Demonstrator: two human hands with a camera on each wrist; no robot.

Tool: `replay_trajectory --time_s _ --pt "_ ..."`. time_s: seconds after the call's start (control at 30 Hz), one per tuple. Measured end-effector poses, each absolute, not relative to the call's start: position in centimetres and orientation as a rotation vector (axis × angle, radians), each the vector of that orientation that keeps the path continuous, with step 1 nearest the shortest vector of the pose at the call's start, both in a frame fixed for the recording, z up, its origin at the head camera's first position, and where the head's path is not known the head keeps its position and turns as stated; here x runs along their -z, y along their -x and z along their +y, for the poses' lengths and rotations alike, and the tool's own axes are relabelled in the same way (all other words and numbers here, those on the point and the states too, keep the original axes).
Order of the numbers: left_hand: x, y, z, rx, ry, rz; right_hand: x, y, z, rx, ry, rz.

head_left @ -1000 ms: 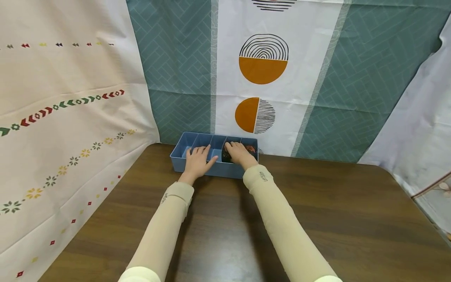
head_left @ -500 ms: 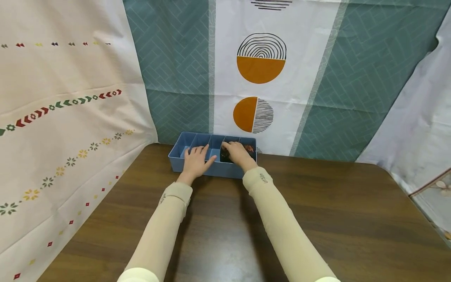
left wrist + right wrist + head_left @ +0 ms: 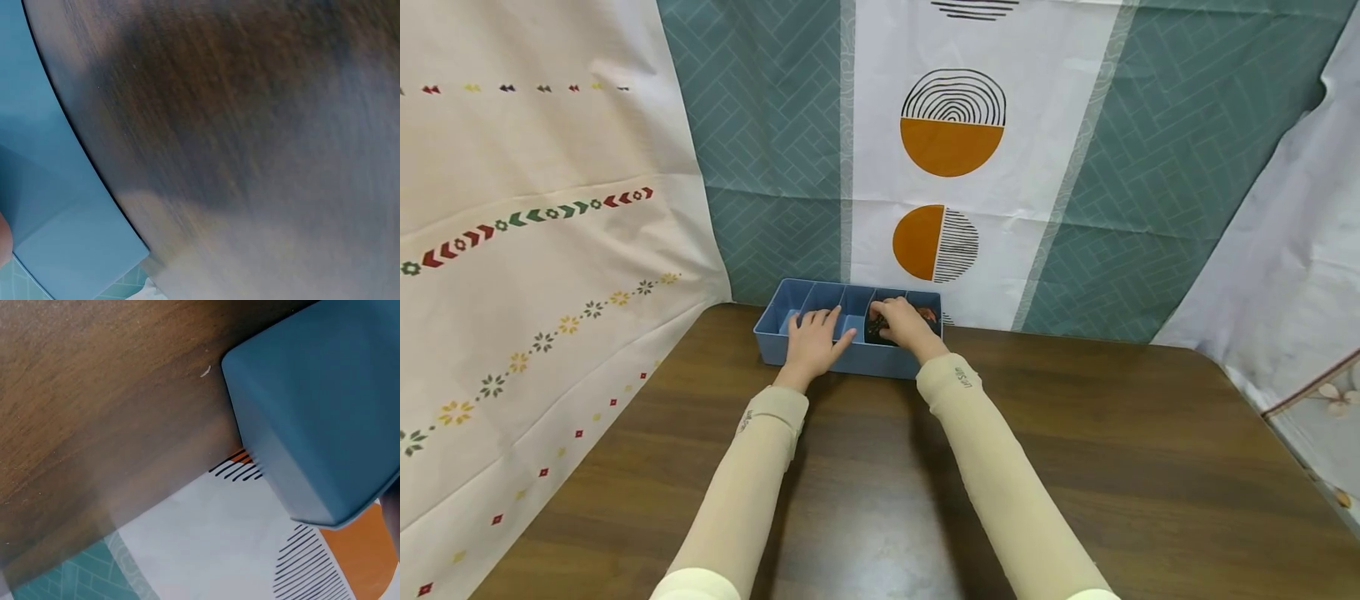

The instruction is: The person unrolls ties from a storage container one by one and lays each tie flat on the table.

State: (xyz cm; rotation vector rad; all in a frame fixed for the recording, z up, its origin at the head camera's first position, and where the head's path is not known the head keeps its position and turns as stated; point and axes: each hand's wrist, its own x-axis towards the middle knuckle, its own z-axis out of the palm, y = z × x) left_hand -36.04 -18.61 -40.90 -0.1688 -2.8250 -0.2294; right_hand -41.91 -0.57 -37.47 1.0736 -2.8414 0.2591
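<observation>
A long blue divided box [image 3: 880,360] stands at the back of the wooden table, against the curtain. My left hand [image 3: 811,346] lies over its front rim, fingers spread over the left and middle compartments. My right hand [image 3: 910,327] reaches over the rim into the compartment second from the right, thumb and fingers bent down at a dark, patterned item [image 3: 876,332]. I cannot tell if they pinch it. Another dark item with red patches [image 3: 929,317] fills the rightmost compartment, partly behind my right hand. Both wrist views show mostly the outside of the box [image 3: 75,206].
The wooden table [image 3: 1075,433] stretches toward me and to the right. A green and white patterned curtain [image 3: 760,208] hangs right behind the box. A cream embroidered cloth [image 3: 550,292] hangs along the left side, and a white one [image 3: 1292,275] on the right.
My right thumb and fingers have shifted slightly and stand a little more apart over the dark item. My left hand stays on the box rim. The view turns slightly to the right.
</observation>
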Motion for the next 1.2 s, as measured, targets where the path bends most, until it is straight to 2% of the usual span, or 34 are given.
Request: replay_trajectory --time_s 1.2 --pt "41.0 36.1 -18.4 0.217 0.133 -2.841 35.0 41.2 1.3 -0.576 -1.196 -2.837"
